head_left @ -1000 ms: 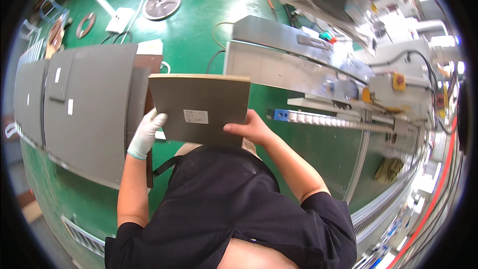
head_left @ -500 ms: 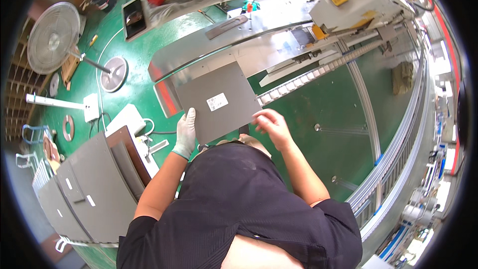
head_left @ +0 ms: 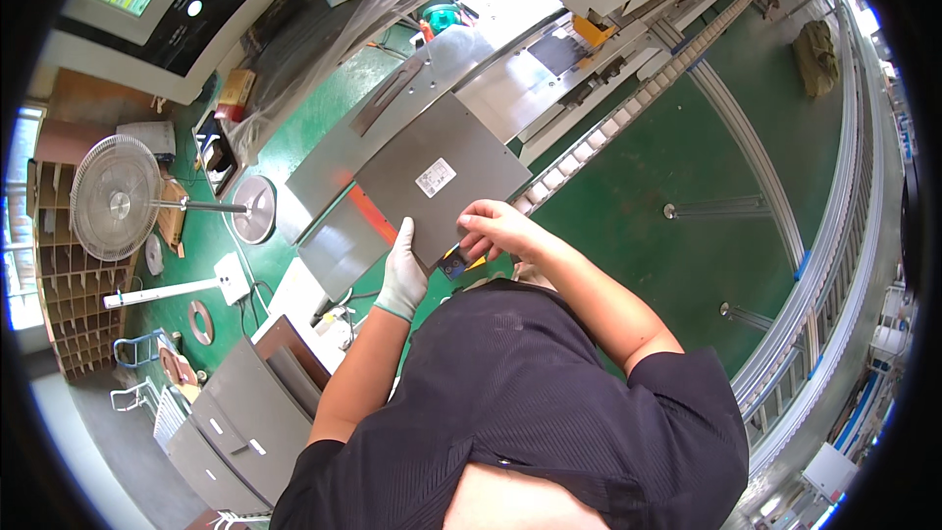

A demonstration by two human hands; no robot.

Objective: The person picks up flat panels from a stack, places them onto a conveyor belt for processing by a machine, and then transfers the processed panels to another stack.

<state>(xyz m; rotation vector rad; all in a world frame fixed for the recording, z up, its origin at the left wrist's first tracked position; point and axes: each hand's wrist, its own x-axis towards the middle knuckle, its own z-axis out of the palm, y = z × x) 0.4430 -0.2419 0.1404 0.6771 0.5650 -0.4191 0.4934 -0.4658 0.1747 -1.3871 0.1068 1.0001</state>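
Over the green floor (head_left: 628, 206), your gloved left hand (head_left: 400, 280) is gripping a flat gray panel (head_left: 446, 204) while your bare right hand (head_left: 498, 229) is hanging half open by its edge.

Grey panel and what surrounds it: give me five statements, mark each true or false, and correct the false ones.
1. The gloved left hand holds the grey panel. True.
2. The right hand is gloved too. False: it is bare.
3. A white label is on the panel. True.
4. The standing fan is at the picture's right. False: it is toward the left.
5. The floor is green. True.
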